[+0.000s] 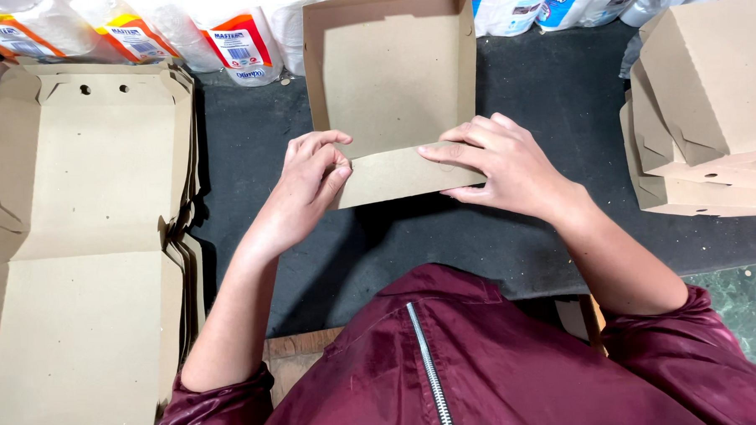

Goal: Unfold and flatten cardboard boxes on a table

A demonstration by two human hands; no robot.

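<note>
though half-folded, plain brown cardboard box [390, 78]

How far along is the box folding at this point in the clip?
Done: a few folded boxes are stacked at the right. In hand: one half-formed box on the dark mat, its back and side walls up, with the left hand and right hand pressing the front flap. Left: a tall stack of flat blanks on the left, unfolded.

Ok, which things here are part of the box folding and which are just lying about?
In hand: left hand, right hand, half-folded box, flat blanks stack, folded boxes.
Lying about: plastic-wrapped packs, dark mat.
</note>
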